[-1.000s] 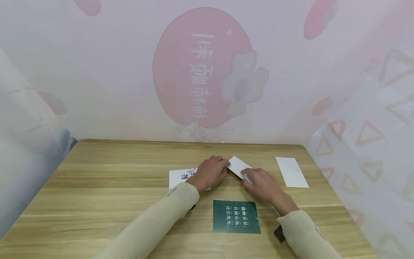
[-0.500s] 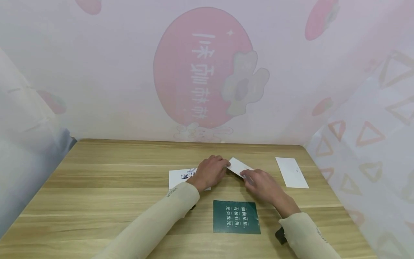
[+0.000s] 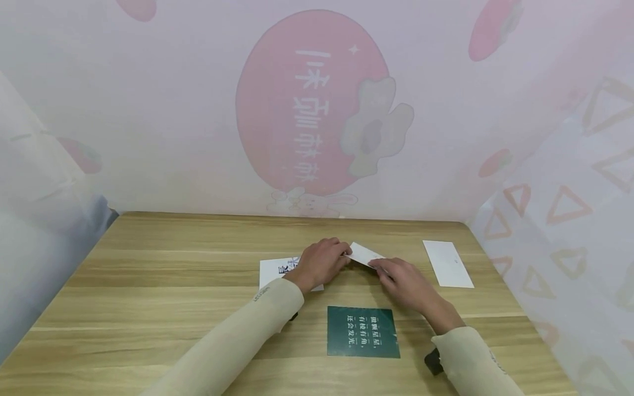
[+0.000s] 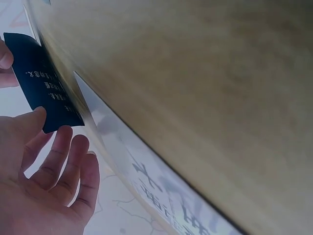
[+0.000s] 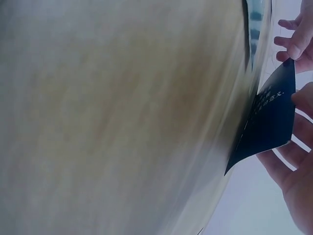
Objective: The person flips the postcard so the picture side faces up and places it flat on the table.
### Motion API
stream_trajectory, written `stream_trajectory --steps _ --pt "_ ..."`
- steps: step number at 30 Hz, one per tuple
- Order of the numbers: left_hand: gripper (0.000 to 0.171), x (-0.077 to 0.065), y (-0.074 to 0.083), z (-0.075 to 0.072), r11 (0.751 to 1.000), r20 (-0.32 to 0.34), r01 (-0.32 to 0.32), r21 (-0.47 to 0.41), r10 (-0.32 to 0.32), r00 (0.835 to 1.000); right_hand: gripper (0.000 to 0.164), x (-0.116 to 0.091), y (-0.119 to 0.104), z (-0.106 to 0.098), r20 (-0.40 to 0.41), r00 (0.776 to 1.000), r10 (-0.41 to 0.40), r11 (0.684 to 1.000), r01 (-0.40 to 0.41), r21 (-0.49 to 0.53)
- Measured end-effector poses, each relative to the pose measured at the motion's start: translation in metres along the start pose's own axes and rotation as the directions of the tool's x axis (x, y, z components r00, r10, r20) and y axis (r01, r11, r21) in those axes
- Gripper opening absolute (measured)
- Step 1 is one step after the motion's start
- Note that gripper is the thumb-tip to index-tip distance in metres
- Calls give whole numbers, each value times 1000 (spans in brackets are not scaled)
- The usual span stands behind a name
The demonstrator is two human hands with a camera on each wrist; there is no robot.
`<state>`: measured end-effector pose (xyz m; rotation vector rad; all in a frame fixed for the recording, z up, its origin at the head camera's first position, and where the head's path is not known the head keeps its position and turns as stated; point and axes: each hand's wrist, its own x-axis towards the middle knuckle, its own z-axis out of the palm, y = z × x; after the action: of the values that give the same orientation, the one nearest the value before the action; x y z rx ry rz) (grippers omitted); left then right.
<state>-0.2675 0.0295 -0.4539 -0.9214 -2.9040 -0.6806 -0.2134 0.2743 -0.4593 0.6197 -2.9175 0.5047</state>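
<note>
Both hands hold one postcard (image 3: 363,254) between them over the far middle of the table. Its upper face is white in the head view; the wrist views show its other face, dark teal (image 5: 269,117) with small pale characters. My left hand (image 3: 321,264) pinches one end between thumb and forefinger, its other fingers loosely bent. At the opposite end, my right hand (image 3: 406,281) grips the card with thumb and fingers. The postcard is tilted and slightly bowed, with its lower edge close to the tabletop.
A white card with dark characters (image 3: 271,273) lies partly hidden under the left forearm. Nearer the front is a green card (image 3: 363,332) with white writing. A white card (image 3: 448,264) lies at the right on the wooden table (image 3: 173,308). A printed curtain (image 3: 198,137) stands behind.
The right hand has shifted slightly right and toward the person, and the held postcard has tilted so less of its white face shows. The left hand has barely moved; the other cards stay put.
</note>
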Motion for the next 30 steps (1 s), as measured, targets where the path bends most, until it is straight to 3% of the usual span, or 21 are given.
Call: stream_trajectory --steps 17,25,30 --pt "24 2 -3 1 1000 -14 -16 -7 16 1000 27 -1 0 -1 -26 999 32 998 -31 47" --pt "25 1 -1 0 1000 -21 -27 -16 27 999 22 0 4 -1 -82 995 58 998 -56 31" --pt "24 0 0 0 1000 -15 -24 -20 23 1000 27 -4 8 -3 -70 994 89 996 -88 15"
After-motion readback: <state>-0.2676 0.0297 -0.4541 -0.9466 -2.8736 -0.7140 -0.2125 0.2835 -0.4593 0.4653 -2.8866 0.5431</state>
